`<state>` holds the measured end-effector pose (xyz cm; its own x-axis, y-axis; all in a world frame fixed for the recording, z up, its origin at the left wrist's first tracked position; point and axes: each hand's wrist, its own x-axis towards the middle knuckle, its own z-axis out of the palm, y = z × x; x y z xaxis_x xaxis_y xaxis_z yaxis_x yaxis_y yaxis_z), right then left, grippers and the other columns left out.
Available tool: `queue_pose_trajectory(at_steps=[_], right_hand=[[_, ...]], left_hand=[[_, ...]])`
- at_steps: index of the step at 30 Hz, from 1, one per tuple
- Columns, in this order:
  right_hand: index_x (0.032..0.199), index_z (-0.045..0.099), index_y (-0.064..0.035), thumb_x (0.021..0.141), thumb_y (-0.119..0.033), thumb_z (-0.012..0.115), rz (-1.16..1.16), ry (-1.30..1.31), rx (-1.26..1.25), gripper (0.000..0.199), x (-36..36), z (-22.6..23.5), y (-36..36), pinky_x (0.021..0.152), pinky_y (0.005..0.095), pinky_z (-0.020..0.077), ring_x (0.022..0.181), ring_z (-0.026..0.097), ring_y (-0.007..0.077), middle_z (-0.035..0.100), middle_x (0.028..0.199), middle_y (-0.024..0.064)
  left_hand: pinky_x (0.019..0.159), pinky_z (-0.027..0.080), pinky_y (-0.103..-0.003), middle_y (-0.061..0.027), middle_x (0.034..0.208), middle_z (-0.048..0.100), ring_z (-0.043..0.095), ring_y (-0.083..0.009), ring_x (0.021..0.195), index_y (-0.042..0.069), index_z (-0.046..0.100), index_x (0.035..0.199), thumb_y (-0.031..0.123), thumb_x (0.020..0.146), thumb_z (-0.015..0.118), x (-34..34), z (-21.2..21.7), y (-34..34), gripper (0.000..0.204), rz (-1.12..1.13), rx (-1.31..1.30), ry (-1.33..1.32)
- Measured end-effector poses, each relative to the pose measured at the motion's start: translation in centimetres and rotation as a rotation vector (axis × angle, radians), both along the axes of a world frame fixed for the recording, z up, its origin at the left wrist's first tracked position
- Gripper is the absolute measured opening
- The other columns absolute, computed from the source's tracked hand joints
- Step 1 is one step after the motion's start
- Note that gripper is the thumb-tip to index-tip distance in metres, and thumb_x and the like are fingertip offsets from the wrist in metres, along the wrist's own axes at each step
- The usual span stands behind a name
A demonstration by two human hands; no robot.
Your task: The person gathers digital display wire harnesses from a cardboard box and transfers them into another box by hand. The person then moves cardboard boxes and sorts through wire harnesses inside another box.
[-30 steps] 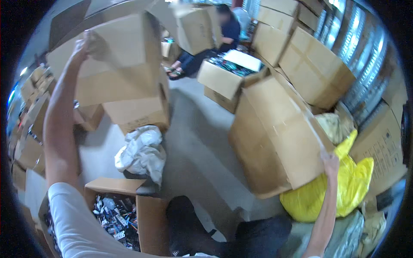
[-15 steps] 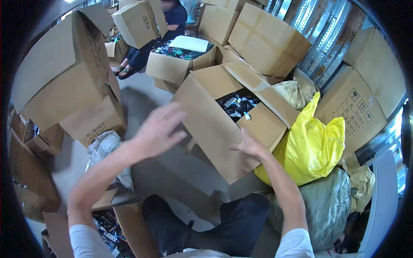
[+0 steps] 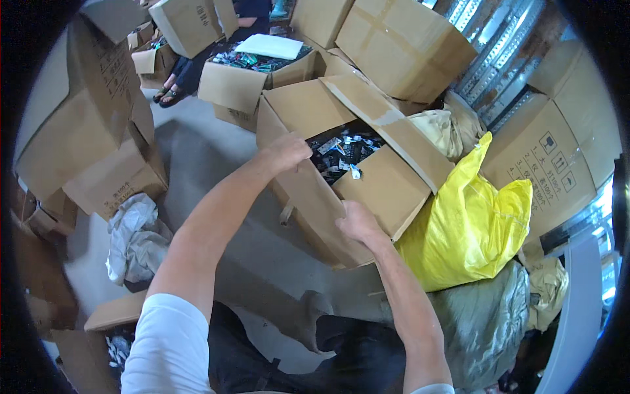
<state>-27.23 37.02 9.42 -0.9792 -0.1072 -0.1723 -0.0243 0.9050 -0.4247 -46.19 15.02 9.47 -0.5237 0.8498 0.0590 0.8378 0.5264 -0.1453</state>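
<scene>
Cardboard box (image 3: pixel 384 188) of small parts (image 3: pixel 348 148), probably heavy; left hand (image 3: pixel 289 152) and right hand (image 3: pixel 359 222) curled over near flap (image 3: pixel 314 197), likely bendy. Better lifted from beneath.

The upper edge crops the co-worker (image 3: pixel 191 71), and flaps (image 3: pixel 384 187) partly hide small parts (image 3: pixel 348 151) inside the held carton (image 3: pixel 321 217).
</scene>
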Motion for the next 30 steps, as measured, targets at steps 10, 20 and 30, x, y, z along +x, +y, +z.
queue_pose_trajectory(at_steps=[10, 20, 30], right_hand=[[0.098, 0.064, -0.0033, 0.083, -0.016, 0.064, 0.269, 0.029, -0.001, 0.02, 4.3, -0.3, 0.9, 0.084, 0.0519, 0.0494, 0.095, 0.063, 0.0427, 0.067, 0.094, 0.0239], [0.108, 0.068, -0.0178, 0.082, -0.012, 0.065, 0.458, -0.065, 0.128, 0.026, 13.2, 3.2, 7.8, 0.072, 0.0495, 0.0508, 0.082, 0.066, 0.0386, 0.067, 0.083, 0.017], [0.107, 0.071, -0.0112, 0.083, -0.016, 0.071, 0.219, -0.135, 0.009, 0.024, 13.5, 3.8, 11.0, 0.078, 0.0406, 0.0534, 0.089, 0.068, 0.033, 0.072, 0.094, 0.0129]], left_hand=[[0.08, 0.045, -0.037, -0.0044, 0.078, 0.065, 0.062, -0.0246, 0.085, 0.012, 0.065, 0.071, 0.021, 0.069, 0.075, 7.3, -1.2, -4.3, 0.014, -0.12, 0.117, 0.096], [0.058, 0.05, -0.034, -0.0057, 0.064, 0.069, 0.07, -0.0207, 0.064, 0.014, 0.068, 0.065, 0.023, 0.074, 0.066, 23.5, -0.3, -2.0, 0.013, -0.305, 0.141, -0.103], [0.113, 0.034, -0.048, -0.0308, 0.147, 0.04, 0.037, -0.0449, 0.139, -0.009, 0.038, 0.144, 0.064, 0.097, 0.04, 18.1, 0.3, -2.6, 0.086, 0.197, -0.233, -1.12]])
